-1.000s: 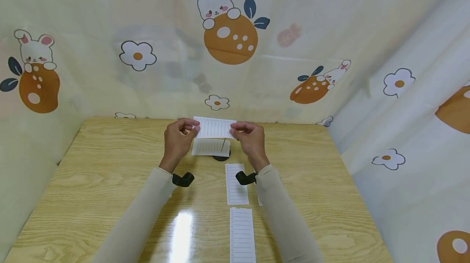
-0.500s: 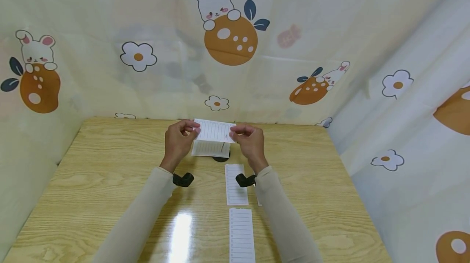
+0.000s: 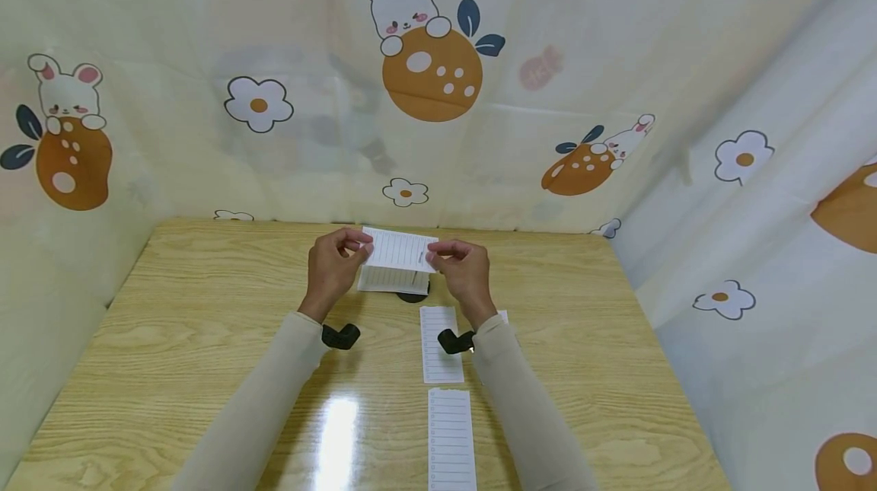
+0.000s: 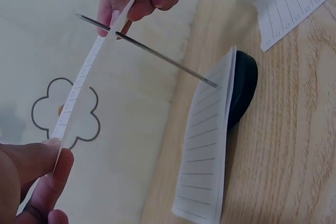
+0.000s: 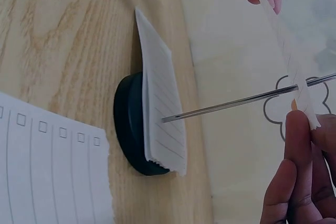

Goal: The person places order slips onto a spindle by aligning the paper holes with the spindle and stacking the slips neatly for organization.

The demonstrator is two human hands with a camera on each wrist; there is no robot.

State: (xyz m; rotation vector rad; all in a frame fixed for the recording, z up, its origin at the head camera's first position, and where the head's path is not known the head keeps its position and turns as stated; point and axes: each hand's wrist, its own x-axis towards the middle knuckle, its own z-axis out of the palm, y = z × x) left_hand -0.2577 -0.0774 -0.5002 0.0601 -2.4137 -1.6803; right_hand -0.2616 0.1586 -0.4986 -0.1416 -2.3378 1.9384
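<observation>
My left hand (image 3: 333, 266) and right hand (image 3: 466, 270) pinch opposite ends of a lined paper slip (image 3: 397, 247) between thumbs and fingers. The metal spike (image 4: 163, 56) of a paper spike passes through this slip close to my right fingertips, its point sticking out beyond the sheet. Lower on the same spike, several lined slips (image 4: 202, 150) lie against the dark round base (image 5: 128, 119). A gap separates them from the slip in my hands. In the head view those lower slips cover much of the base.
Two loose lined slips, a nearer one (image 3: 451, 438) and a farther one (image 3: 438, 346), lie on the wooden table (image 3: 205, 339). Another slip (image 3: 504, 316) is mostly hidden under my right wrist. A printed curtain (image 3: 308, 156) hangs behind the table.
Both hands have lowered the slip toward the base, its right end dipping slightly. The spike's point, hidden behind the slip at first, now sticks through it.
</observation>
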